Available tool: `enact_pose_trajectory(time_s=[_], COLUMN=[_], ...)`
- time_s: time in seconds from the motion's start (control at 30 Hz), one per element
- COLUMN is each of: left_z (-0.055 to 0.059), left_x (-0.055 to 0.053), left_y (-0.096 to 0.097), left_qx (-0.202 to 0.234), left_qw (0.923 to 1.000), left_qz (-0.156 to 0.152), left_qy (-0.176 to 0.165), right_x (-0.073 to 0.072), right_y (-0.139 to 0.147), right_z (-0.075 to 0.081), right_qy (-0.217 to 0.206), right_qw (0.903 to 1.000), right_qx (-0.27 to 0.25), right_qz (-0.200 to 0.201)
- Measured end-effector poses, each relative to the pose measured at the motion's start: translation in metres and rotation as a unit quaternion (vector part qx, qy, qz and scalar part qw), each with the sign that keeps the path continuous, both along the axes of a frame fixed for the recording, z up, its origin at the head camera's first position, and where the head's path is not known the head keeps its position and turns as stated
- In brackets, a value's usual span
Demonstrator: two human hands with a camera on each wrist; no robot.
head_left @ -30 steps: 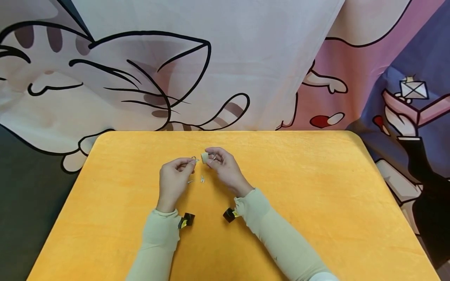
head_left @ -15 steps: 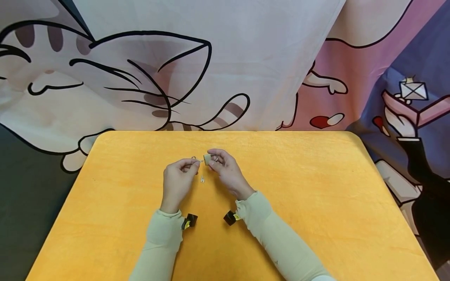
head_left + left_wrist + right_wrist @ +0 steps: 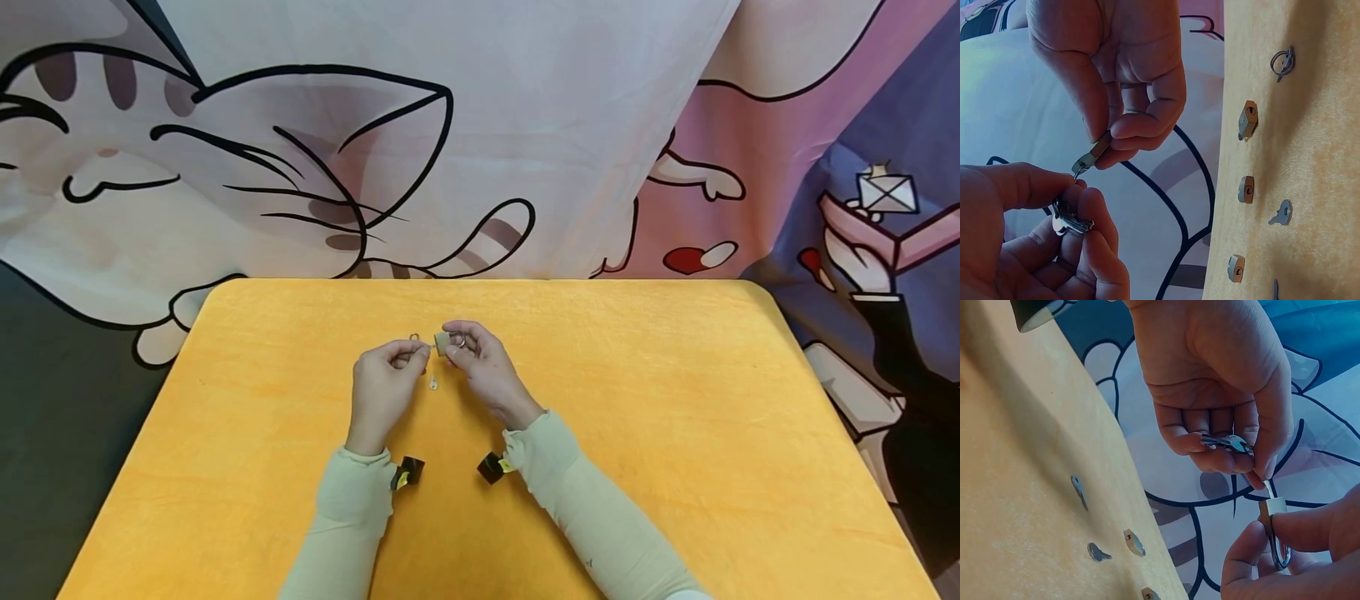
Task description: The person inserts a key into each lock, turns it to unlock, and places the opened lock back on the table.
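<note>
My left hand [image 3: 378, 392] pinches a small silver key [image 3: 1268, 489] between thumb and forefinger. More keys [image 3: 1233, 443] hang together with it against the curled fingers. Facing it, my right hand [image 3: 487, 371] holds a small brass padlock [image 3: 441, 344] by its sides, the steel shackle [image 3: 1282, 556] pointing back toward the palm. The key's tip meets the padlock's bottom face; how far it sits in the keyway I cannot tell. Both hands are raised above the table.
Several padlocks stand on the yellow table [image 3: 637, 400], among them one padlock [image 3: 1248, 120] and another padlock [image 3: 1245, 189]. A loose key [image 3: 1282, 213], another key [image 3: 1079, 491] and a ring with a key [image 3: 1283, 62] lie around them. A cartoon-print cloth [image 3: 525, 125] hangs behind.
My left hand has shifted slightly right, bringing the key up to the padlock and covering a loose key on the table. My right hand has moved slightly right and nearer with the padlock.
</note>
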State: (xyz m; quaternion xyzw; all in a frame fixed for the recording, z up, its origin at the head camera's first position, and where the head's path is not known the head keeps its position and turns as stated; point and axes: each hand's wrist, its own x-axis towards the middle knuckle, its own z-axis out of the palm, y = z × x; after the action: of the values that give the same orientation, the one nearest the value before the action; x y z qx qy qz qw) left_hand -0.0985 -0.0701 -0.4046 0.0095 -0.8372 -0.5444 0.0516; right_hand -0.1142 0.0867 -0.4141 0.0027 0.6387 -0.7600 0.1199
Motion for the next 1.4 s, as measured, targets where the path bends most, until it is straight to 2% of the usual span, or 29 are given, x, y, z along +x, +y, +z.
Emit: enact_pose_trajectory(time_s=[0.33,0.6,0.93,1.03,1.2,1.4], left_z=[-0.003,-0.004,-0.006,-0.005,-0.006,-0.006], left_x=[0.001,0.002,0.001,0.001,0.000,0.000], left_y=[0.001,0.003,-0.002,-0.004,-0.007,-0.009], left_qx=[-0.023,-0.023,0.022,0.022,0.013,0.043], left_qw=[0.9997,0.9997,0.9995,0.9994,0.9995,0.9988], left_qz=[-0.003,-0.003,-0.023,-0.028,-0.028,-0.024], left_qy=[-0.004,-0.006,0.000,0.006,0.005,-0.007], right_x=[0.003,0.004,0.005,0.006,0.006,0.006], right_y=[0.001,0.001,0.002,0.002,0.003,0.003], right_z=[-0.005,-0.007,-0.012,-0.012,-0.013,-0.015], right_qy=[0.029,0.028,0.030,0.029,0.030,0.029], right_qw=[0.9989,0.9994,0.9990,0.9991,0.9992,0.9992], right_qx=[0.035,0.020,0.026,0.021,0.016,0.018], right_qz=[-0.008,-0.006,-0.022,-0.024,-0.022,-0.023])
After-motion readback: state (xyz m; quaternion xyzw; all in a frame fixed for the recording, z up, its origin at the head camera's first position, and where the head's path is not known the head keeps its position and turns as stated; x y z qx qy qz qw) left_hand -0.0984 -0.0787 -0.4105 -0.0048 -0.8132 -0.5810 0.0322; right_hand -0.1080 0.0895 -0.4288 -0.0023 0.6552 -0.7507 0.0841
